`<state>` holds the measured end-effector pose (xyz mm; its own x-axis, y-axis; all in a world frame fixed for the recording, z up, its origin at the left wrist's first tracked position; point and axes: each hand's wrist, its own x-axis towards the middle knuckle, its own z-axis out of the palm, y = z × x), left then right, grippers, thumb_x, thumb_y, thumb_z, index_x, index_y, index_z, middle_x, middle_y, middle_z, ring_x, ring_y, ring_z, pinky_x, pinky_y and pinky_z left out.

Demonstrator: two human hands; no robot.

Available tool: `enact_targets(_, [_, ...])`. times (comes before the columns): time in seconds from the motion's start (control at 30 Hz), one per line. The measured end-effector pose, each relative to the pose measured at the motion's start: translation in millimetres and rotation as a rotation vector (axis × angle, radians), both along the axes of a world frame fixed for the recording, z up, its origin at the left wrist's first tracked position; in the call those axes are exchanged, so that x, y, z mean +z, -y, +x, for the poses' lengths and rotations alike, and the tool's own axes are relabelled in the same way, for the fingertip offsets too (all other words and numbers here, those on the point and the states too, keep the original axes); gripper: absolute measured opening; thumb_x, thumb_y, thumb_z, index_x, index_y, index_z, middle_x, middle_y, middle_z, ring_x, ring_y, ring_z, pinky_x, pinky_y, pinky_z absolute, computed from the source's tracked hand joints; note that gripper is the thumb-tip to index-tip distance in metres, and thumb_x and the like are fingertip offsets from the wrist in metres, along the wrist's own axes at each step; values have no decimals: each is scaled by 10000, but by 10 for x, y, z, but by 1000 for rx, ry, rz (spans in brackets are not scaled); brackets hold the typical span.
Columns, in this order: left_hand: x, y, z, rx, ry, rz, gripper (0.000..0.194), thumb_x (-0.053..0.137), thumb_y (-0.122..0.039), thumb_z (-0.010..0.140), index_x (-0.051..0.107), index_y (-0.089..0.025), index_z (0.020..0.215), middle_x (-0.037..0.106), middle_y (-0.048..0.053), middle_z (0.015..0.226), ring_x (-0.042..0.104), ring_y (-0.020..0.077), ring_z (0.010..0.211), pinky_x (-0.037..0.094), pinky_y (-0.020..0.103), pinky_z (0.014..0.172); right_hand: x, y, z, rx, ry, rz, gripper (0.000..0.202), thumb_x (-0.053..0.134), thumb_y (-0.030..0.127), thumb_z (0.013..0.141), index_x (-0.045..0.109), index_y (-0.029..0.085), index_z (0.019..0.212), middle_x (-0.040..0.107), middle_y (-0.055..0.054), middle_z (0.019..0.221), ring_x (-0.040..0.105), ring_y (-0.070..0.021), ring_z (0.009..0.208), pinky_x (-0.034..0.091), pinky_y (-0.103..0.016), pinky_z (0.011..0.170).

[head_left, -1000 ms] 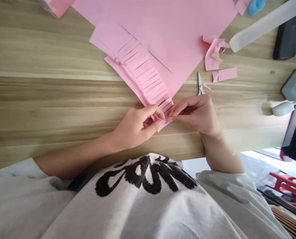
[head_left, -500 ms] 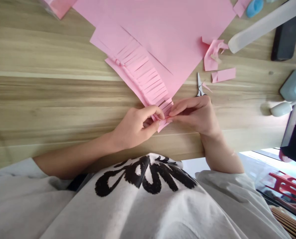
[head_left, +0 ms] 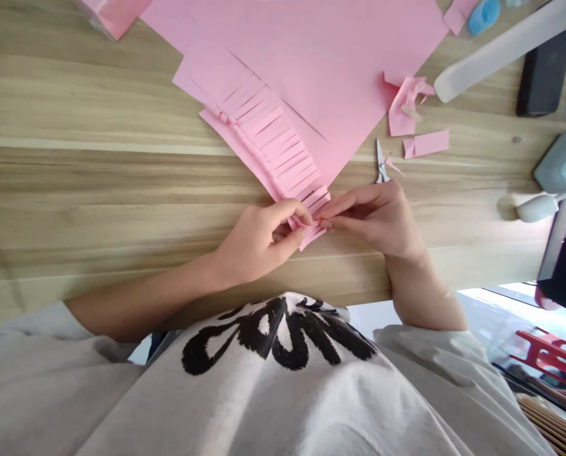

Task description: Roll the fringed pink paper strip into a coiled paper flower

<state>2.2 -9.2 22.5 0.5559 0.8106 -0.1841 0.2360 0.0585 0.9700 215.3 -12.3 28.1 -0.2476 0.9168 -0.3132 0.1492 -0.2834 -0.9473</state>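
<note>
1. In the head view, we saw the fringed pink strip (head_left: pixel 283 149) lying slantwise on the wooden table (head_left: pixel 97 177), its lower end near the person's body. Its upper part overlapped the lower left edge of the large pink sheet (head_left: pixel 349 76).
2. We saw a row of slits across the strip, parting it into narrow tabs, with a raised, rolled-looking ridge along their left ends and a plain band beyond.
3. The left hand (head_left: pixel 258 244) was at the strip's lower end, thumb and forefinger drawn together on the paper near the ridge.
4. The right hand (head_left: pixel 382 218) met the same end from the other side, its thumb and forefinger closed in a pinch on the paper. The fingertips hid the spot, so we thought it was probably one of the last tabs but could not be sure.
5. Just above the right hand we saw the scissors (head_left: pixel 380 166), blades pointing away from the person, with a thin pink sliver (head_left: pixel 395 167) beside them.
6. Farther right lay a flat pink scrap (head_left: pixel 426 144) and, above it, a crumpled pink scrap (head_left: pixel 401 114) near the sheet's edge.
7. Toward the upper right corner, we saw a long pale bar (head_left: pixel 506 54) that partly covered a black object (head_left: pixel 546 76).
</note>
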Motion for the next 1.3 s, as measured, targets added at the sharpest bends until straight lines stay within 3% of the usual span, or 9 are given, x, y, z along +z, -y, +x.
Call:
enact_targets(0.23, [14, -9, -1, -38, 17, -42, 55, 620, -205, 870, 627, -164, 906, 731, 4, 784, 689, 96, 634, 533, 172, 576, -34, 21, -2, 18, 32, 21, 99, 867, 258, 662, 769, 257, 671, 758, 8, 679, 701, -160, 631, 585, -279, 570])
enact_targets(0.63, [-15, 3, -13, -15, 11, -16, 65, 614, -182, 866, 631, -159, 924, 731, 8, 810, 679, 86, 632, 530, 167, 585, 3, 10, 0, 34, 20, 11, 132, 778, 132, 718, 802, 242, 787, 798, 19, 809, 750, -136, 747, 635, -237, 730])
enact_targets(1.07, [-14, 3, -12, -29, 34, -58, 99, 617, -227, 869, 632, -155, 935, 741, 28, 856, 706, 110, 687, 558, 180, 594, -11, 24, -25, 60, 53, 44, 70, 810, 216, 719, 770, 262, 685, 769, 8, 738, 709, -151, 693, 586, -273, 652])
enact_targets(1.3, [-28, 8, -12, -17, 44, -75, 105, 624, -214, 867, 629, -155, 953, 745, 34, 895, 729, 113, 731, 583, 179, 635, 11, 41, -33, 53, 23, -2, 76, 793, 183, 723, 782, 256, 743, 788, 9, 797, 734, -147, 759, 612, -261, 723])
